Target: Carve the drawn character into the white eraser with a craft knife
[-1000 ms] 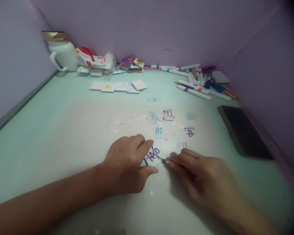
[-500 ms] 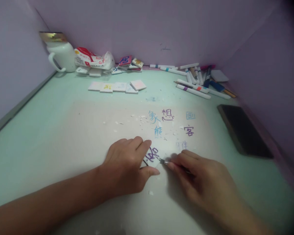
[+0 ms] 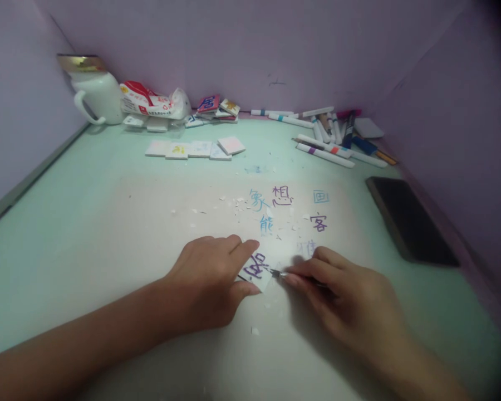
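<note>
Between the thumb and fingers of my left hand (image 3: 211, 278), a small white tile (image 3: 265, 283) with a purple character is gripped, turned cornerwise against the table. The fingers hide its left part. My right hand (image 3: 342, 301) is closed in a pinch around a slim craft knife (image 3: 279, 274), whose metal tip points left at the tile's right edge. Whether the tip touches the tile I cannot tell. Small white shavings (image 3: 242, 206) lie scattered on the table beyond my hands, among characters written in blue and purple.
Pale tiles (image 3: 177, 150) lie in a row further back. Behind them are a white mug (image 3: 100, 97), a red-and-white packet (image 3: 150, 100) and stacked coloured tiles (image 3: 209, 103). Markers (image 3: 325, 155) are heaped at the back right, with a dark phone-like slab (image 3: 411, 220) on the right.
The tile has turned a little under my left hand, and more of its lower corner shows. My left thumb has drawn back slightly. The whole view has shifted slightly.
</note>
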The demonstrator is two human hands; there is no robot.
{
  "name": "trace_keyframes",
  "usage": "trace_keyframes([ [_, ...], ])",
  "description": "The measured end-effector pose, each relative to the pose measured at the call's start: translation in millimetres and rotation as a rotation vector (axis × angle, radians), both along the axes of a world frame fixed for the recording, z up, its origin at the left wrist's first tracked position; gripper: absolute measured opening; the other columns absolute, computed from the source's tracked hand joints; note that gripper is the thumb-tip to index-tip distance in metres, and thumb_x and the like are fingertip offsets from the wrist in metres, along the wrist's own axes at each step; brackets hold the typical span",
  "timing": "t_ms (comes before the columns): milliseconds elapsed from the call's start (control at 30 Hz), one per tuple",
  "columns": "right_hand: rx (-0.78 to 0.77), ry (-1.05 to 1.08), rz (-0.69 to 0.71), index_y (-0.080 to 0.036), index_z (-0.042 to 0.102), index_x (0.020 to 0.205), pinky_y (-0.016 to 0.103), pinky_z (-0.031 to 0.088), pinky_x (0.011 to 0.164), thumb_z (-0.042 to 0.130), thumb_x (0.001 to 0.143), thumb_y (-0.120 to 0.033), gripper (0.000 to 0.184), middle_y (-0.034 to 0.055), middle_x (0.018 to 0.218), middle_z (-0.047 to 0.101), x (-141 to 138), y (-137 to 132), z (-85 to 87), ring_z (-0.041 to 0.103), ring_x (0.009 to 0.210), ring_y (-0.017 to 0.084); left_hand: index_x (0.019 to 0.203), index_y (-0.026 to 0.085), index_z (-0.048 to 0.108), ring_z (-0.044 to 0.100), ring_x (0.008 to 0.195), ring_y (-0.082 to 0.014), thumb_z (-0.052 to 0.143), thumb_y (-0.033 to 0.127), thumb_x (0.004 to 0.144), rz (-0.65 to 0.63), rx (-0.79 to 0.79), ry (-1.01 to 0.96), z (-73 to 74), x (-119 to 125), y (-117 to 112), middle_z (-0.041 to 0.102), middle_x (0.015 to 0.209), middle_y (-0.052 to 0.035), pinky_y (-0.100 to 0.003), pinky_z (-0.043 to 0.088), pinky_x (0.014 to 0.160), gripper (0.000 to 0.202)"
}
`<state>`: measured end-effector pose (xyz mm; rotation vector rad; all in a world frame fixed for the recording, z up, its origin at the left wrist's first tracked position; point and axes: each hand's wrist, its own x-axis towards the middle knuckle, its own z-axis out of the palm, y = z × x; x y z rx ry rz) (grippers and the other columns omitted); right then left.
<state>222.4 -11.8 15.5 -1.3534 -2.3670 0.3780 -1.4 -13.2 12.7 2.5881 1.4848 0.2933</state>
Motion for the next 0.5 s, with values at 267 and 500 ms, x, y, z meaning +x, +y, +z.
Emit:
trace_keyframes([
  [267,-0.017,0.026,-0.029,-0.026,0.066,0.082,0.026,0.032,0.045,0.054,0.089,-0.034,0.015,-0.0041,0.067,0.060,2.8,0.2,-1.1,0.054,0.049,0.011,0.111,0.018,0.055,0.061,0.069,-0.0232,0.064,0.037,0.080,0.052,0.031,-0.022,-1.2,1.4,-3.8,0.066,0.084,-0.0031,-0.034,0.043,0.058,0.037],
  [500,0.016,0.114,-0.120,-0.026,0.063,0.078,0.025,0.033,0.044,0.056,0.088,-0.032,0.014,-0.0049,0.065,0.059,2.5,-1.6,1.2,0.051,0.045,0.010,0.093,0.017,0.059,0.063,0.068,-0.0243,0.065,0.049,0.077,0.156,0.064,-0.029,-3.2,2.8,-8.2,0.067,0.085,-0.0053,-0.035,0.045,0.056,0.036],
])
